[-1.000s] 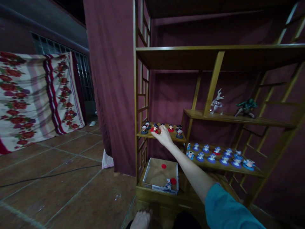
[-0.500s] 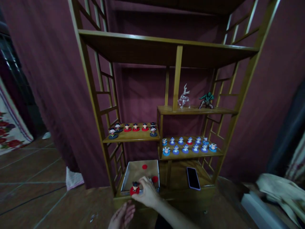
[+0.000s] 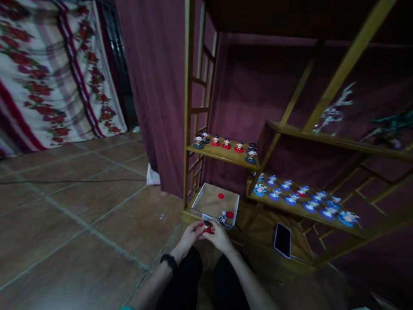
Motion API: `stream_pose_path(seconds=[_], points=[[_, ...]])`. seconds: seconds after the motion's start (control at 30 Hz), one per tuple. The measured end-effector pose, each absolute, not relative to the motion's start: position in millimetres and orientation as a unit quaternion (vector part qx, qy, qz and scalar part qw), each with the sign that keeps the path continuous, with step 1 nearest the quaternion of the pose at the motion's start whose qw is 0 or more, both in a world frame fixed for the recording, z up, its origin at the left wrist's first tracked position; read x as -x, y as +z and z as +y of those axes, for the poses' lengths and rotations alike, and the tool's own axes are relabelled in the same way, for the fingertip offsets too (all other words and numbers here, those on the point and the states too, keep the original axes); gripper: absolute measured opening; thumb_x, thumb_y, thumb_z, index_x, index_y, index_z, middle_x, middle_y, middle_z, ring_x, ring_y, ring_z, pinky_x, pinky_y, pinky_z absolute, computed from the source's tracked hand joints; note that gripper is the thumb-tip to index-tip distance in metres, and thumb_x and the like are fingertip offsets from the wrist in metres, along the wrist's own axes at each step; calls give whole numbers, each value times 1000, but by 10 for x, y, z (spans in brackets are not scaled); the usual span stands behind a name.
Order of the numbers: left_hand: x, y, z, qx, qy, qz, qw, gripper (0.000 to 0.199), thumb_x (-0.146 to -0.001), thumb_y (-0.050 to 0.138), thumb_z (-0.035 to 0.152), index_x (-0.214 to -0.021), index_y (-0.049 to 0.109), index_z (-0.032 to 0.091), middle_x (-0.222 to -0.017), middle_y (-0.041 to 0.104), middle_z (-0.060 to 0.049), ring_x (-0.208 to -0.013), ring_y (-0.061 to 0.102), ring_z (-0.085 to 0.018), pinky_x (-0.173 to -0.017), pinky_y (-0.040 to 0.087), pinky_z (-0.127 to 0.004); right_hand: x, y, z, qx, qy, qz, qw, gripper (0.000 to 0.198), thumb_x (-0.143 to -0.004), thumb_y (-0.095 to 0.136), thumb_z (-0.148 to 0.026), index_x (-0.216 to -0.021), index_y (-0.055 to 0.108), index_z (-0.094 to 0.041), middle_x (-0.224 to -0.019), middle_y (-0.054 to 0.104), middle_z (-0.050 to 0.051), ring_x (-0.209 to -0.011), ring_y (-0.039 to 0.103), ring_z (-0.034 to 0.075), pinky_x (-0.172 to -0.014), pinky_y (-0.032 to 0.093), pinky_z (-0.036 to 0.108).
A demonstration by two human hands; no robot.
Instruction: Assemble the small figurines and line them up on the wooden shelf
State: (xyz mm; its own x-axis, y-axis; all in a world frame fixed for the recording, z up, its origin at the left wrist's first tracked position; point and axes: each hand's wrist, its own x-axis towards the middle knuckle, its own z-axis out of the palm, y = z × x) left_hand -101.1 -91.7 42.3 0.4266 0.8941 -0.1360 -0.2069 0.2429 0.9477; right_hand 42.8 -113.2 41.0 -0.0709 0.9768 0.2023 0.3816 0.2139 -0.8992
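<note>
Between my two hands is a small figurine [image 3: 206, 227] with a black hat and a red base. My left hand [image 3: 191, 232] grips it from the left, fingers closed. From the other side my right hand [image 3: 220, 236] has its fingers closed on it too. Just beyond my hands sits a shallow open box [image 3: 209, 196]. In it lie a red disc [image 3: 220, 196], a second red disc [image 3: 229, 215] and a black-and-white figurine [image 3: 222, 217]. Similar figurines with red and dark bases, such as the red-based figurine [image 3: 226, 143], stand in a row on the shelf above.
Several blue-and-white figurines [image 3: 292, 198] fill the lower right shelf. Below it lies a phone [image 3: 282, 240]. A clear figure [image 3: 334, 113] and a dark green figure [image 3: 392, 129] stand higher up at right. The wooden shelf post [image 3: 189, 107] rises left of the box; tiled floor [image 3: 80, 215] extends left.
My view has swung left and down. The figurine, held by my right hand alone before, is now between both hands, nearer to me and just in front of the box.
</note>
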Motion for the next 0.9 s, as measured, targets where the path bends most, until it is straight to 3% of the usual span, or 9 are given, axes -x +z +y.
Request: stream_pose_path(seconds=[0.13, 0.27, 0.4, 0.6, 0.9], points=[[1023, 470, -980, -622, 385, 394, 556, 39, -76, 54, 38, -105, 56, 11, -97, 65, -11, -84, 60, -19, -73, 47, -31, -431, 239, -1072, 494, 434, -613, 438, 38, -65, 61, -24, -102, 52, -21, -87, 64, 1, -74, 64, 17, -72, 51, 35], [1095, 605, -1096, -752, 328, 437, 370, 34, -84, 41, 36, -112, 53, 20, -103, 62, -7, -96, 57, -20, -83, 41, -29, -472, 163, -1045, 507, 416, -606, 450, 37, -62, 65, -28, -97, 54, -21, -94, 64, 3, -84, 62, 19, -81, 48, 38], [1155, 646, -1195, -814, 267, 437, 274, 40, -87, 35, 38, -120, 45, 19, -109, 58, -10, -98, 55, -20, -84, 39, -29, -532, 152, -1058, 497, 421, -604, 458, 41, -60, 68, -29, -98, 54, -21, -98, 62, 5, -89, 61, 20, -85, 47, 39], [1188, 549, -1233, -846, 229, 438, 201, 44, -89, 26, 35, -130, 33, 18, -100, 55, -10, -93, 54, -19, -82, 39, -29, -507, 105, -1047, 502, 405, -619, 449, 42, -59, 68, -27, -99, 53, -22, -98, 61, 6, -90, 59, 21, -85, 46, 41], [1146, 527, -1121, -846, 217, 447, 192, 44, -88, 30, 27, -131, 32, 17, -99, 54, -12, -92, 53, -22, -84, 38, -34, -429, 90, -936, 499, 418, -603, 461, 39, -62, 63, -23, -99, 52, -21, -100, 62, 7, -95, 59, 22, -88, 44, 41]])
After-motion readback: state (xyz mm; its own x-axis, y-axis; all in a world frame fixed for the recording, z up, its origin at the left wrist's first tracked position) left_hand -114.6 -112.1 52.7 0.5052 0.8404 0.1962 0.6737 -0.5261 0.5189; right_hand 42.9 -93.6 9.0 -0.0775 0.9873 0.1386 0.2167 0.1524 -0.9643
